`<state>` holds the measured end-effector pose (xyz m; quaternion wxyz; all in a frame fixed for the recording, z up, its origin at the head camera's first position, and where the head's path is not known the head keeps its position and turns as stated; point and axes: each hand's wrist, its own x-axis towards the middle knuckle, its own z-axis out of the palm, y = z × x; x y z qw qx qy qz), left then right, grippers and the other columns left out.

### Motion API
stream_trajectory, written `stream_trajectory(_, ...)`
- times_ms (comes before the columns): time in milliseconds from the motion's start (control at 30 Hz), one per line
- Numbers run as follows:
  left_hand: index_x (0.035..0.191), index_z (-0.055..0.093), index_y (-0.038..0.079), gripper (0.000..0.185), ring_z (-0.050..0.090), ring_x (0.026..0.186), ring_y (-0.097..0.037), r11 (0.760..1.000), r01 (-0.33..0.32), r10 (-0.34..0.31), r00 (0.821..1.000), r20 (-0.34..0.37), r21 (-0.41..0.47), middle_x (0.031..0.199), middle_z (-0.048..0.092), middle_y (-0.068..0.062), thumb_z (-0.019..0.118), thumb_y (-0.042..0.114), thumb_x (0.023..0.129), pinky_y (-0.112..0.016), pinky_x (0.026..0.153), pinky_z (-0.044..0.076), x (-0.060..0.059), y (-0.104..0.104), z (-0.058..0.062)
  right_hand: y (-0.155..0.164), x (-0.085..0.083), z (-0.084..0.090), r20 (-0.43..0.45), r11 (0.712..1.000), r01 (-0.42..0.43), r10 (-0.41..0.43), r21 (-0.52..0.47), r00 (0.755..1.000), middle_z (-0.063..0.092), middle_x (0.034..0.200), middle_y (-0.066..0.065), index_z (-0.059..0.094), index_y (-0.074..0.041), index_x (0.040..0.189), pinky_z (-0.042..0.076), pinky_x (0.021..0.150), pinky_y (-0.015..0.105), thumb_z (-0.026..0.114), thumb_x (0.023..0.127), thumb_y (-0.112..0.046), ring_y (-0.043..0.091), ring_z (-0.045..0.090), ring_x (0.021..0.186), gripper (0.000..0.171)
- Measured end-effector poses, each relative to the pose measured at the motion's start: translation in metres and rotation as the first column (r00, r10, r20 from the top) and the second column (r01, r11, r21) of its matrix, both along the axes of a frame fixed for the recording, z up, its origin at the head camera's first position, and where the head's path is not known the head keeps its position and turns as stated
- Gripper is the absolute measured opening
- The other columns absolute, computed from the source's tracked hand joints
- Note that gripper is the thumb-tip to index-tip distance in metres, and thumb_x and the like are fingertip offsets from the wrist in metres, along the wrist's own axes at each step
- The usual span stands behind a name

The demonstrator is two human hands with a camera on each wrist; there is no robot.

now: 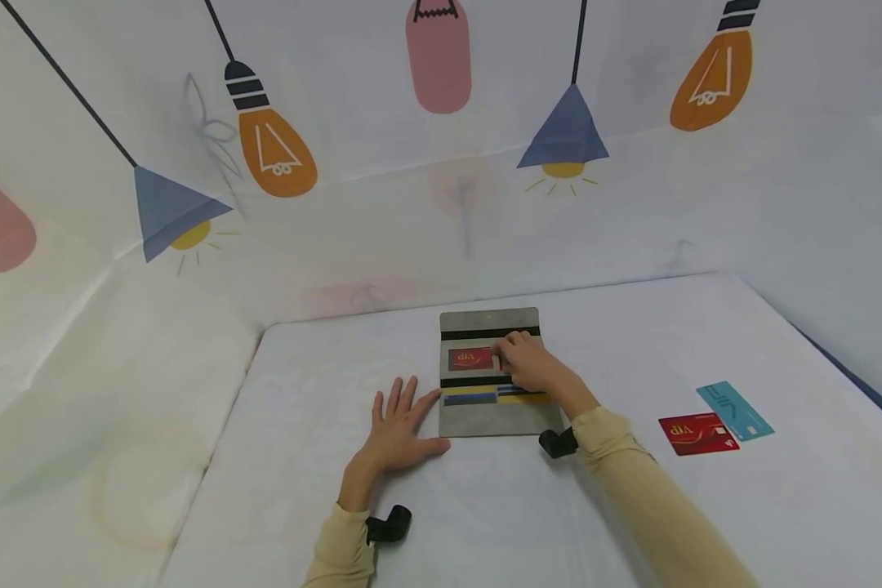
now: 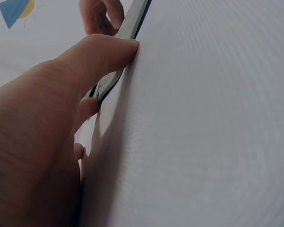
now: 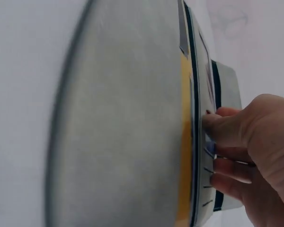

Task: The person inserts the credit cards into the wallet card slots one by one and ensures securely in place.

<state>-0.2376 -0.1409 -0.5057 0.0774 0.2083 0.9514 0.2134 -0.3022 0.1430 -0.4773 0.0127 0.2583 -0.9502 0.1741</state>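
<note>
A grey card wallet [image 1: 485, 420] lies unfolded on the white table, with black bands across it. A red VIP card [image 1: 469, 359] shows in its window pocket, and blue and yellow strips [image 1: 470, 398] line the lower slots. My right hand [image 1: 531, 363] pinches at the right end of that red card; the right wrist view shows its thumb [image 3: 222, 128] against the pocket panel, fingers curled, the grip partly hidden. Spread flat on the table, my left hand [image 1: 398, 437] touches the wallet's left edge with its thumb [image 2: 123, 49] and index fingertip.
Off to the right, another red VIP card [image 1: 694, 434] lies on the table and touches or overlaps a light blue card [image 1: 737, 411]. Behind the table rises a white backdrop [image 1: 412, 253] printed with lamps and bulbs. Each wrist carries a small black camera [image 1: 389, 524].
</note>
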Motion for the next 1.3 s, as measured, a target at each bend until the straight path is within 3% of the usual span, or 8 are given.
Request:
stream_trajectory(133,0.153,0.038,0.024,0.08,-0.001,0.152,-0.037,1.0,-0.003,0.003,1.0,-0.005,0.004,0.165,0.014,-0.015,0.065,0.056,0.085,-0.063,0.116,-0.004,0.0,-0.002,-0.004,-0.005,0.005,-0.006,-0.041,0.999,0.04,-0.042,-0.036,0.998,0.058,0.122,0.022,0.061,-0.001,0.12,0.04,0.105,0.053,0.054,0.097,-0.002,0.039,0.051,0.118,0.024)
stream_trajectory(333,0.154,0.037,0.025,0.08,-0.001,0.152,-0.036,1.0,-0.003,0.004,1.0,-0.015,0.002,0.165,0.013,-0.014,0.065,0.057,0.085,-0.063,0.116,-0.003,0.0,-0.004,-0.008,0.0,0.014,-0.013,0.012,0.993,0.083,-0.082,-0.08,0.997,0.047,0.141,0.028,0.054,0.004,0.133,0.033,0.111,0.056,0.058,0.097,-0.006,0.045,0.041,0.134,0.037)
stream_trajectory(467,0.153,0.038,0.025,0.08,0.0,0.152,-0.037,1.0,-0.003,0.003,1.0,-0.021,0.012,0.165,0.014,-0.015,0.066,0.056,0.085,-0.063,0.116,-0.003,0.001,-0.006,-0.008,0.007,0.023,-0.012,0.051,0.99,0.098,-0.093,-0.098,0.994,0.042,0.145,0.031,0.048,0.008,0.137,0.031,0.112,0.058,0.059,0.096,-0.007,0.047,0.038,0.136,0.045)
stream_trajectory(600,0.153,0.038,0.025,0.08,0.0,0.152,-0.037,1.0,0.0,0.001,1.0,-0.028,0.009,0.165,0.014,-0.015,0.065,0.056,0.085,-0.064,0.116,-0.002,0.001,-0.007,-0.007,0.016,0.033,-0.011,0.068,0.986,0.107,-0.099,-0.125,0.993,0.041,0.145,0.032,0.046,0.009,0.139,0.031,0.112,0.059,0.058,0.096,-0.006,0.048,0.038,0.136,0.047)
stream_trajectory(833,0.153,0.038,0.025,0.079,0.0,0.152,-0.037,1.0,0.016,-0.016,0.999,-0.036,0.004,0.165,0.014,-0.015,0.065,0.055,0.085,-0.064,0.116,-0.002,0.0,-0.007,-0.004,0.033,0.051,-0.017,0.023,0.983,0.122,-0.12,-0.139,0.992,0.046,0.142,0.03,0.048,0.008,0.138,0.035,0.109,0.058,0.059,0.097,-0.008,0.047,0.043,0.133,0.045)
stream_trajectory(1133,0.153,0.039,0.023,0.079,0.001,0.152,-0.038,1.0,0.029,-0.029,0.999,-0.021,0.002,0.165,0.014,-0.016,0.065,0.055,0.085,-0.063,0.116,-0.001,0.002,-0.005,-0.002,0.064,0.067,-0.021,0.139,0.953,0.236,-0.212,-0.188,0.967,0.047,0.141,0.031,0.045,0.007,0.139,0.032,0.109,0.063,0.057,0.097,-0.009,0.048,0.04,0.133,0.047)
stream_trajectory(1300,0.153,0.038,0.024,0.079,0.001,0.152,-0.038,0.999,0.029,-0.03,0.999,-0.03,-0.017,0.165,0.014,-0.015,0.065,0.055,0.086,-0.063,0.116,-0.001,-0.001,-0.008,-0.003,0.092,0.07,-0.014,0.164,0.95,0.287,-0.265,-0.124,0.95,0.044,0.141,0.034,0.044,0.01,0.138,0.031,0.108,0.065,0.058,0.095,-0.011,0.052,0.037,0.131,0.05)
